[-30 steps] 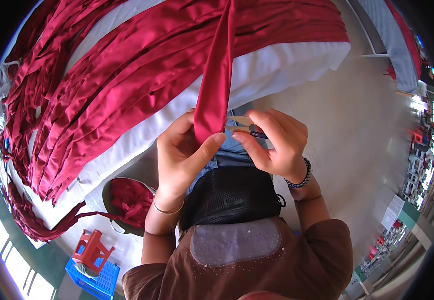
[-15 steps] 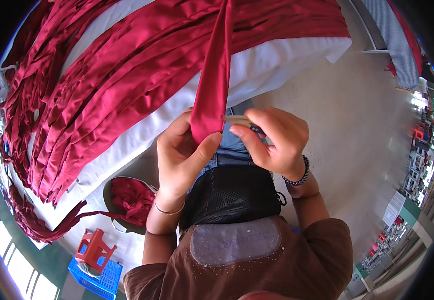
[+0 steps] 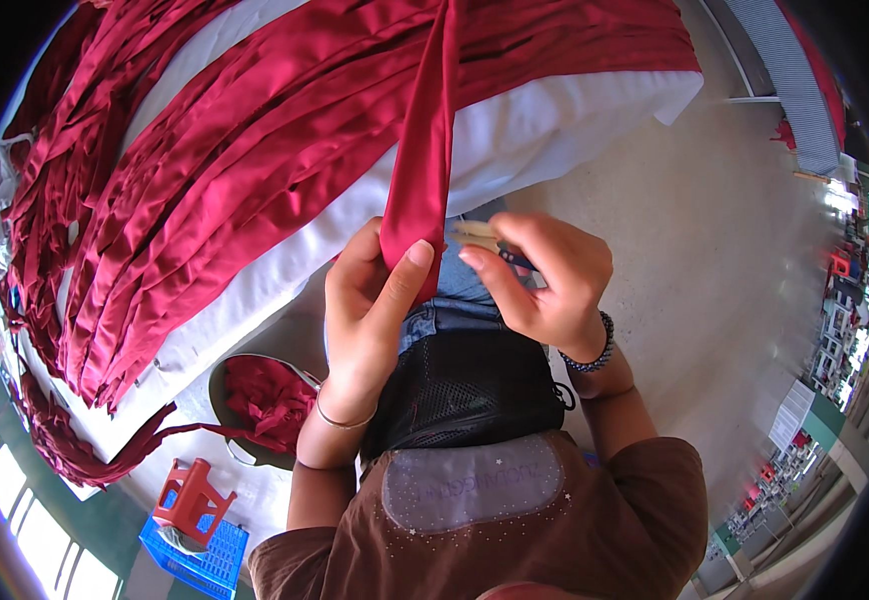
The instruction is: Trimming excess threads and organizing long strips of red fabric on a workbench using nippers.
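Note:
A red satin strip (image 3: pixel 421 170) runs down from the cloth-covered table toward me, narrow at the top and broad at its lower end. My left hand (image 3: pixel 367 300) is closed on that lower end, its thumb pressed on top and the fingers behind. Just right of the strip, my right hand (image 3: pixel 557 275) grips what look like small thread snips (image 3: pixel 479 236), pale at the tip and dark where they pass into the fingers. Motion blurs the tip, which points at the strip's right edge; a small gap shows between them.
Many red satin strips (image 3: pixel 255 200) lie in rows over a white-covered table (image 3: pixel 555 125) ahead. At lower left stand a bucket (image 3: pixel 221 400) holding red cloth, a red plastic stool (image 3: pixel 193 500) and a blue crate (image 3: pixel 217 560). Machines line the far right.
My left hand has turned slightly and its thumb has slid up the strip. The strip's lower end has shifted a little left. The snips' tip has drawn slightly away from the edge.

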Tool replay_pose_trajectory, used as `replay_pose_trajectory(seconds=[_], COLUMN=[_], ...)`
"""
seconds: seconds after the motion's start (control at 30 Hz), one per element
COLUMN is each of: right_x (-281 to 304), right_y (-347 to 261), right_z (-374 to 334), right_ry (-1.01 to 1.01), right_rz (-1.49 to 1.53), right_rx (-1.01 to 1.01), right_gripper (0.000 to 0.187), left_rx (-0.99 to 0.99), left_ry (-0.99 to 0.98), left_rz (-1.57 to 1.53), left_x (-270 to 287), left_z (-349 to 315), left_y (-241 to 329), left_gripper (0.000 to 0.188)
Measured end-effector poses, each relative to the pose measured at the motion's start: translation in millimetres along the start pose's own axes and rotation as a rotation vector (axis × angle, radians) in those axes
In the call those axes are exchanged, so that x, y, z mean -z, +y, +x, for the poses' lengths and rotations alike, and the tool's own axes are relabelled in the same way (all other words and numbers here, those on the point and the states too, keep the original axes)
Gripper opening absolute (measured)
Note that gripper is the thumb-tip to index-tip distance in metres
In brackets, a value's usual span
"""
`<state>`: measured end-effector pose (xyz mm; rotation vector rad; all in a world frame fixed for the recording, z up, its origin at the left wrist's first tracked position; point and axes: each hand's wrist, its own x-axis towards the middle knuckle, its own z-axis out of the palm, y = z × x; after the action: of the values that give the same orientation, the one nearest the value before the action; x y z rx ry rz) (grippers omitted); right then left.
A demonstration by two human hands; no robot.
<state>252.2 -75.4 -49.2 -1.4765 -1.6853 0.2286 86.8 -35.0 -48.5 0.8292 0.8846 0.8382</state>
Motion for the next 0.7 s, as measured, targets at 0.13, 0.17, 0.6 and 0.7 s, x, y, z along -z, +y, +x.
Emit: replay_pose_trajectory(seconds=[0.13,0.17,0.6,0.7], right_x=[-4,-6,-18,-14], right_y=[-2,-1,1,2], right_z=[-4,-6,-4,-6], right_ry=[0.066,0.067,0.01,0.021], right_rz=[0.131,0.132,0.201,0.182], right_rx=[-0.118,-0.117,-0.016,-0.032], right_gripper=[0.027,0.027,0.027,0.028], left_rx=[0.059,0.118,0.485,0.457], left_ry=[0.014,-0.057,-0.375,-0.469], left_rz=[0.04,-0.137,-0.763,-0.812], left_x=[8,10,16,17], left_z=[4,6,11,13], left_y=[-3,-5,-10,-12], left_gripper=[0.02,0.022,0.033,0.038])
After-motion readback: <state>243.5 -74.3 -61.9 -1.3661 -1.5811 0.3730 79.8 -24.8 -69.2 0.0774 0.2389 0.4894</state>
